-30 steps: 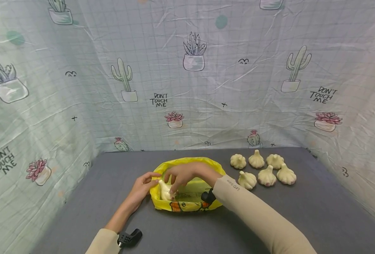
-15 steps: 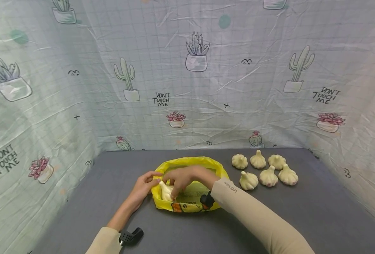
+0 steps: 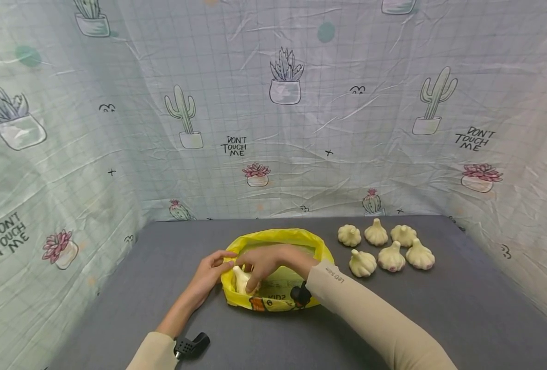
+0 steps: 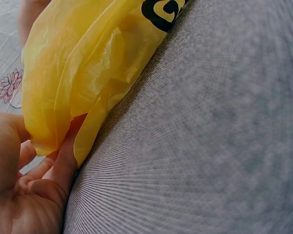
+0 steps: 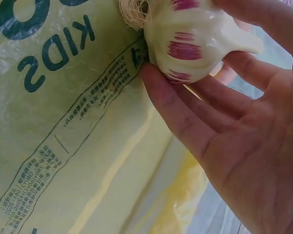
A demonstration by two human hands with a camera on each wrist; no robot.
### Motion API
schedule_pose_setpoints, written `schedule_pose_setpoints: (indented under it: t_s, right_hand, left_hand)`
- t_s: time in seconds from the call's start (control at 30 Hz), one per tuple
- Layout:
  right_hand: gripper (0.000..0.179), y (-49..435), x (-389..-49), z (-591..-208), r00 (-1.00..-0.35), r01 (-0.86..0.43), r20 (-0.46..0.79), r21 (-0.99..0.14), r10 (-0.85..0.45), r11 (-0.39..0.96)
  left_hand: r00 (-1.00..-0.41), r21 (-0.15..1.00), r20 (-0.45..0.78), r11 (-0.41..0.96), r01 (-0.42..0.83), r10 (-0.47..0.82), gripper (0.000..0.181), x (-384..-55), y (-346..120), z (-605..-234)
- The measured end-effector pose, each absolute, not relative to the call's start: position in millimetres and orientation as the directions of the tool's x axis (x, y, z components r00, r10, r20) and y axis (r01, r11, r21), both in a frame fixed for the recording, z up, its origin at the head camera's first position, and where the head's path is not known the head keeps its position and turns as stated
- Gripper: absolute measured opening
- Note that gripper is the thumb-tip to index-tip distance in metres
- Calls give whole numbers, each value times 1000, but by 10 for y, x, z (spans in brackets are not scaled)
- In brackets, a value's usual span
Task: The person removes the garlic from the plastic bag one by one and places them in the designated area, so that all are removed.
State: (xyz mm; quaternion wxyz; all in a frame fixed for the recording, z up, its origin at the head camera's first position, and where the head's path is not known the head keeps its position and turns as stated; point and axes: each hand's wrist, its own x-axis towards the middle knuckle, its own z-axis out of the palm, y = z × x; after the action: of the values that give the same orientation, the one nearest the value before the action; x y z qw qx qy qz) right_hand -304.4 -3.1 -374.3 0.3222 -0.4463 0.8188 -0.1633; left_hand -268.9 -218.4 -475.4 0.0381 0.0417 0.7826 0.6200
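A yellow plastic bag (image 3: 296, 236) lies on the table with its mouth spread wide. At its left side my left hand (image 3: 206, 273) pinches the rim, and in the left wrist view the thumb and fingers sit on either side of the yellow film. My right hand (image 3: 265, 261) reaches inside the bag, holding a garlic bulb (image 3: 241, 280) near the left end. In the right wrist view, fingers and thumb wrap this garlic bulb, which shows purple streaks and a tuft of roots; printed lettering on the bag's inner wall (image 5: 63, 131) lies beside it.
Right of the bag, several more garlic bulbs (image 3: 390, 255) stand in two rows on the dark grey table (image 3: 273, 344). A pale curtain (image 3: 301, 128) printed with potted plants encloses the back and sides.
Compared with a second ago, my right hand and the garlic bulb sit slightly lower in the bag. The left hand stays at the rim. The head view has shifted slightly.
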Motion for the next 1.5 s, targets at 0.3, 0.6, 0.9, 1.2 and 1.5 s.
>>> schedule_pose_setpoints:
  t_s: [0.3, 0.6, 0.9, 1.2, 1.5]
  right_hand:
    - [84, 27, -3021, -3598, -403, -660, -320, -548, -857, 514]
    - [69, 172, -2895, -3416, -441, -678, -260, -531, -859, 508]
    - [51, 480, -2743, -3183, -456, -700, -178, -533, -872, 475]
    - [40, 744, -2662, -3137, -479, -691, -130, -554, -868, 464]
    - [42, 1026, -2545, -3132, -494, -685, -93, -571, -865, 453]
  left_hand:
    - [-994, 969, 5, 244, 32, 112, 30, -2687, -2183, -4732]
    - [-993, 971, 1, 239, 29, 118, 33, -2672, -2186, -4761]
    - [-991, 973, -8, 229, 22, 131, 35, -2671, -2185, -4750]
    - [-993, 971, -19, 237, 9, 114, 35, -2665, -2173, -4735]
    - [-994, 972, -15, 236, 11, 109, 33, -2672, -2171, -4752]
